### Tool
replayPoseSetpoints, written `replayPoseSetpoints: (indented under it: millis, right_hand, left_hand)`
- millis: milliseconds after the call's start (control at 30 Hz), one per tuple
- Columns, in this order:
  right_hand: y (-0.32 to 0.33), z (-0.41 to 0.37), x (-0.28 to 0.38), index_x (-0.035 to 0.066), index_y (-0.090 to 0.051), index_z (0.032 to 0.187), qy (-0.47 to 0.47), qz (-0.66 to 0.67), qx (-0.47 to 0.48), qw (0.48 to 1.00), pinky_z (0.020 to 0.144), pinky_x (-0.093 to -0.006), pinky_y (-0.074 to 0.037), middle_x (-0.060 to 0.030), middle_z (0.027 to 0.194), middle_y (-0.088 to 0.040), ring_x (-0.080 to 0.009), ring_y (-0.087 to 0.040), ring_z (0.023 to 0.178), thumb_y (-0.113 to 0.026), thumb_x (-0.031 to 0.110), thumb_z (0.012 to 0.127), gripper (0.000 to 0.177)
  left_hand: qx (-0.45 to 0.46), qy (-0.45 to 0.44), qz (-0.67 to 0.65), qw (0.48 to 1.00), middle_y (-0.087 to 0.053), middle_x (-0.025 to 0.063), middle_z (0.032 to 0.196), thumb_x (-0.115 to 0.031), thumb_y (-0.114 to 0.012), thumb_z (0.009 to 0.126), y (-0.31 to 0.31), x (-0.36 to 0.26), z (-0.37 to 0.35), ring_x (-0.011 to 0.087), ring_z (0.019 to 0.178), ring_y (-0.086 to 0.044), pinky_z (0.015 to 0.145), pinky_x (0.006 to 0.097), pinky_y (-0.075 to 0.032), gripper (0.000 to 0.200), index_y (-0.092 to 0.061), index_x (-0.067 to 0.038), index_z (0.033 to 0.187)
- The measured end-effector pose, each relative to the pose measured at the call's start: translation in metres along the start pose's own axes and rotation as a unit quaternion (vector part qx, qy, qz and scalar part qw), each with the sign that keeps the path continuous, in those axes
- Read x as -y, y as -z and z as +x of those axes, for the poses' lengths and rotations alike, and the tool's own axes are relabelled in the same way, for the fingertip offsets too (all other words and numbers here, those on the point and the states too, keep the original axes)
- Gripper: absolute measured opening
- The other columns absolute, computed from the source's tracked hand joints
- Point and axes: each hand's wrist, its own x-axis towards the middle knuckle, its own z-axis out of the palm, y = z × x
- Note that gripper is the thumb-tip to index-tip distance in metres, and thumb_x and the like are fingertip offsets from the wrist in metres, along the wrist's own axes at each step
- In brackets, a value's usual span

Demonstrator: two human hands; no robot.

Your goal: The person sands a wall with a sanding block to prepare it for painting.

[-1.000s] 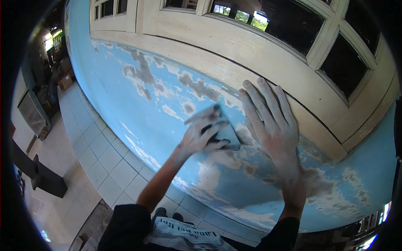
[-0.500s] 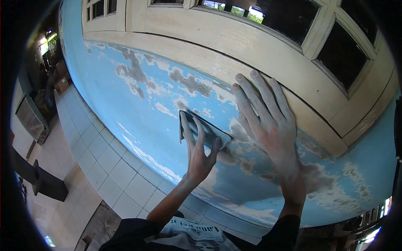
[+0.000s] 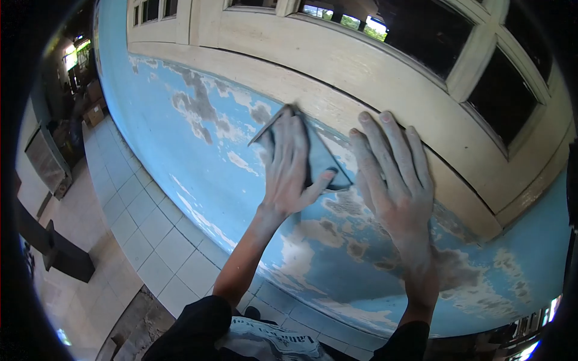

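Note:
My left hand (image 3: 286,171) presses a folded sheet of dark sandpaper (image 3: 322,157) flat on the blue wall (image 3: 159,132), just below the cream wooden window frame (image 3: 313,81). Its fingers lie over the sheet and the thumb rests near the lower right corner. To its right, my right hand (image 3: 396,186) leans palm-down on the wall, fingers spread, the tips reaching onto the frame's lower board. Pale dust coats both hands. Patches of grey and white show through the worn blue paint around them. The underside of the sheet is hidden.
A ledge of light tiles (image 3: 174,240) runs along the foot of the wall. On the floor at left stand a dark post-like piece (image 3: 69,253) and a framed panel (image 3: 48,162). Cardboard boxes (image 3: 94,114) sit farther back. Dark window panes (image 3: 503,93) lie at upper right.
My left hand has slid the sandpaper up the wall toward the window frame. The right hand stays in nearly the same place on wall and frame. The whole view has shifted slightly.

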Motion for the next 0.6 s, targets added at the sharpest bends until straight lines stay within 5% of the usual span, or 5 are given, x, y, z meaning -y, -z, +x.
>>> replayPoseSetpoints:
  millis: [100,200,300,433,600]
  right_hand:
    - [-0.002,0.002,0.001,0.012,-0.062,0.112,-0.008,-0.008,-0.004,1.000,0.107,-0.0375,-0.034,0.0004,0.126,-0.057,-0.0187,-0.047,0.124,-0.057,0.018,0.083,0.030]
    - [-0.003,0.001,0.003,0.013,-0.063,0.110,-0.012,-0.020,-0.009,1.000,0.107,-0.0376,-0.035,0.0008,0.124,-0.058,-0.0186,-0.047,0.124,-0.057,0.016,0.083,0.028]
    - [-0.004,0.001,0.002,0.013,-0.063,0.111,-0.015,-0.014,-0.015,1.000,0.107,-0.0379,-0.035,0.0006,0.125,-0.058,-0.0188,-0.046,0.124,-0.059,0.016,0.083,0.028]
    - [0.000,0.001,0.002,0.013,-0.063,0.112,-0.015,-0.008,0.000,1.000,0.107,-0.0385,-0.034,0.0002,0.125,-0.058,-0.0194,-0.046,0.124,-0.059,0.016,0.083,0.029]
    - [0.000,0.000,0.001,0.012,-0.062,0.115,-0.011,0.007,0.001,1.000,0.107,-0.0397,-0.033,-0.0013,0.127,-0.057,-0.0209,-0.046,0.125,-0.060,0.015,0.083,0.032]
  left_hand:
    - [0.033,-0.018,-0.006,0.999,-0.015,0.0319,0.145,-0.051,-0.047,0.087,0.000,-0.007,-0.019,0.0468,0.136,-0.015,0.105,0.0614,-0.006,0.087,-0.015,0.009,0.141]
    - [0.178,-0.163,-0.002,0.970,-0.039,0.0242,0.136,-0.037,-0.056,0.086,-0.004,-0.003,-0.060,0.0415,0.128,-0.035,0.101,0.0594,-0.024,0.064,-0.038,0.002,0.134]
    - [0.083,-0.140,-0.157,0.974,-0.054,0.0114,0.119,0.003,-0.066,0.073,0.014,0.000,-0.044,0.0300,0.107,-0.054,0.089,0.0351,-0.046,0.045,-0.057,-0.007,0.115]
    - [-0.081,0.037,-0.188,0.978,-0.054,0.0135,0.104,0.009,-0.066,0.070,0.005,-0.027,-0.052,0.0296,0.095,-0.055,0.078,0.0367,-0.047,0.038,-0.061,-0.002,0.106]
    - [-0.132,0.085,-0.158,0.975,-0.053,0.0153,0.108,0.008,-0.063,0.071,-0.007,-0.042,-0.050,0.0289,0.097,-0.053,0.080,0.0362,-0.045,0.041,-0.059,-0.002,0.111]
